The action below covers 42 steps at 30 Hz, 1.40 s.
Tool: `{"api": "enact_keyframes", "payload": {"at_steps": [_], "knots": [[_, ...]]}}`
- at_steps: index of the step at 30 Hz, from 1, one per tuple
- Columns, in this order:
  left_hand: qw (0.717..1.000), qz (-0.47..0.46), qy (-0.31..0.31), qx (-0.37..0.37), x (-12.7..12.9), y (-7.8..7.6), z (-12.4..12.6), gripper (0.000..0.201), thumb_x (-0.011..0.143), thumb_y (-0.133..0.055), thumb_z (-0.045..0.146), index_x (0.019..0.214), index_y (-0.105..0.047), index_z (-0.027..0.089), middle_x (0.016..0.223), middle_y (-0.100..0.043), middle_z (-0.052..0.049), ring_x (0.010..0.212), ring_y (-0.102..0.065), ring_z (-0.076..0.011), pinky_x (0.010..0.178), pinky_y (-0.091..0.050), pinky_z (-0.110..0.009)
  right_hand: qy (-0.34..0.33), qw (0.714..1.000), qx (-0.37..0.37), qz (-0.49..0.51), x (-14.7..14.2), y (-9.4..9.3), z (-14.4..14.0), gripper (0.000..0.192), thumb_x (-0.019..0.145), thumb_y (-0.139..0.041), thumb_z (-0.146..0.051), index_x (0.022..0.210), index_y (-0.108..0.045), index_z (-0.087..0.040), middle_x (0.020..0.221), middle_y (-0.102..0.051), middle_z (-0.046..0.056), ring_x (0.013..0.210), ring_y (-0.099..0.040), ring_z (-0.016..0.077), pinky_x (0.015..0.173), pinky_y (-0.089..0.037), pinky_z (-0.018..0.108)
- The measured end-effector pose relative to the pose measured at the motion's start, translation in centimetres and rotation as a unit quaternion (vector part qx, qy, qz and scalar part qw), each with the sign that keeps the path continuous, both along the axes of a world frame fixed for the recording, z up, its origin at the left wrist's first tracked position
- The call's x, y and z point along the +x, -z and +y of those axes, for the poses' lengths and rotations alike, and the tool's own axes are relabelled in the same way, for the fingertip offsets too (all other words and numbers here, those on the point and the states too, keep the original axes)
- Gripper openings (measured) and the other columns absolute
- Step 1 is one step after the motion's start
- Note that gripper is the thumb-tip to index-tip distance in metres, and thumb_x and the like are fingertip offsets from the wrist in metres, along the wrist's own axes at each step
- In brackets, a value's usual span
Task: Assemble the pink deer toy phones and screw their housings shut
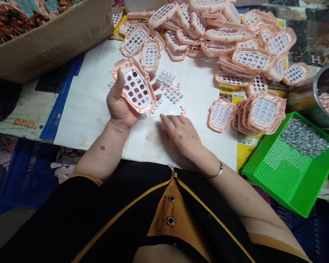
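I am watching my left hand cupping a pink keypad shell, thumb up along its left edge and fingers curled behind it, holding it tilted above the white sheet. My right hand is lying palm down on that sheet, fingers loosely spread, the fingertips touching down just beside a scatter of small white button pieces; whether they are pinching one I cannot tell. Beyond them a heap of pink shells is spilling across the far side of the table. A green perforated tray is sitting to the right, holding silvery screws, next to a steel bowl. A cardboard box is standing at the far left.
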<state>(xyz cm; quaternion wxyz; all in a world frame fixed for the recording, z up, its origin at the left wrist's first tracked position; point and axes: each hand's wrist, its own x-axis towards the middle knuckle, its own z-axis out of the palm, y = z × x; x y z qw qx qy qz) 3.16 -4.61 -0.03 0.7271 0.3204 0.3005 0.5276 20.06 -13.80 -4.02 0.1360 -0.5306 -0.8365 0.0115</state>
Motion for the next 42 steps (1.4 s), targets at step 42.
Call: {"api": "enact_keyframes", "payload": {"at_steps": [42], "knots": [[0.972,0.014,0.226,-0.065,2.3,2.9,-1.4,0.076,0.079,-0.053,0.083,0.120,-0.066,0.020,0.093,-0.074,-0.007,0.084,-0.074,-0.0252,0.064,-0.062,-0.037,0.126,0.813,-0.013,0.568,1.1,-0.7,1.1,0.022,0.080,-0.074,-0.024,0.101,-0.078,-0.029,0.085,-0.069,0.000,0.077,-0.066,0.0137,0.071,-0.056,0.032]]}}
